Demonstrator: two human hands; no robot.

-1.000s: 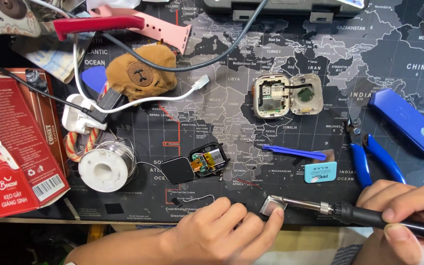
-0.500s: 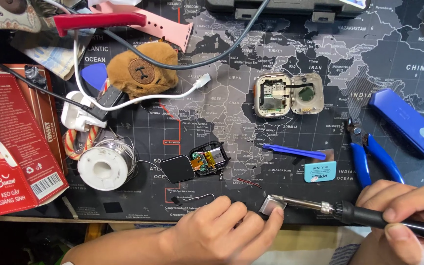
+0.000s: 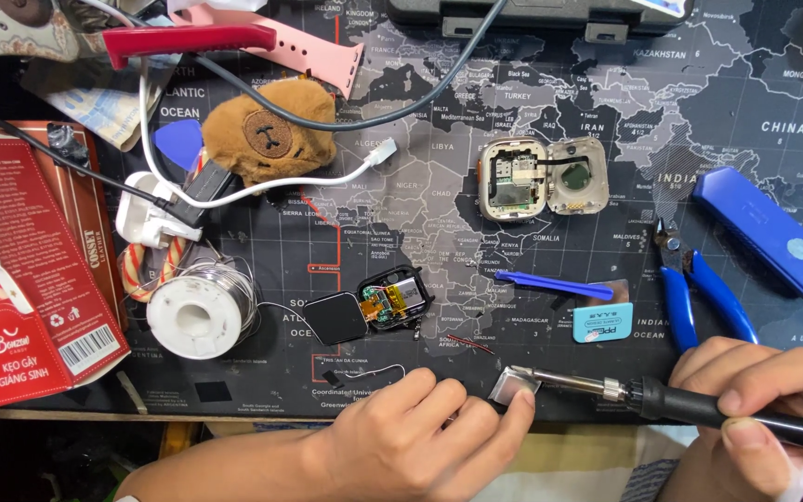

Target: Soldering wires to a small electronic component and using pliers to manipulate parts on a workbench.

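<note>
Two hands: both stay low at the mat's (image 3: 532,121) near edge.
Left hand (image 3: 415,442): fingers pinch a small metal piece (image 3: 511,386).
Right hand (image 3: 759,409): closed around the iron (image 3: 699,404), tip on that piece.
Change: almost none; the touch holds steady.

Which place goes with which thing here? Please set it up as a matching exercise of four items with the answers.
Things:
1. soldering iron
2. solder spool
3. blue cutters
4. plush bear

Places:
A. upper left of the mat, under a dark cable
B. in the right hand, tip at a small metal piece pinched by the left hand
C. left side, beside the red box
D. right side, just above the right hand

Pairs: 1-B, 2-C, 3-D, 4-A
</note>
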